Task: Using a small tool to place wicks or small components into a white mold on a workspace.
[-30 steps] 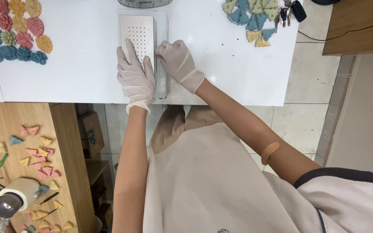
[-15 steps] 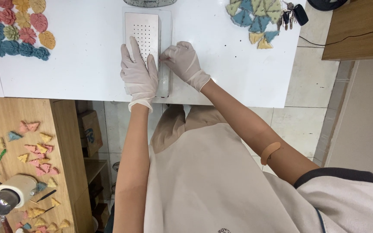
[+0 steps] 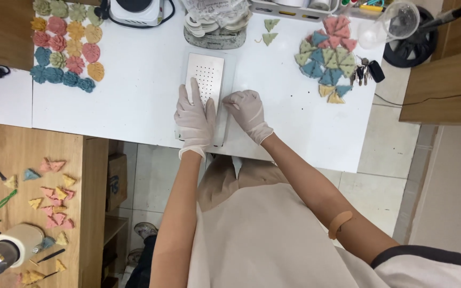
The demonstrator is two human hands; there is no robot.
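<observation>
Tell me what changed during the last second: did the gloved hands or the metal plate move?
The right hand slid off the perforated metal plate onto the white table beside it. The left hand stays flat on the plate's near end. The plate has not shifted.

Craft workshop, small scale. Evidence: white worktable (image 3: pixel 134 90) carrying rows of coloured moulded leaf pieces (image 3: pixel 65 45) and a fan of coloured triangular pieces (image 3: pixel 329 58); perforated metal plate (image 3: pixel 205 80); adjoining wooden bench (image 3: pixel 28 160) strewn with more triangular pieces (image 3: pixel 52 197), a tape roll (image 3: pixel 20 242) and hand tools.
</observation>
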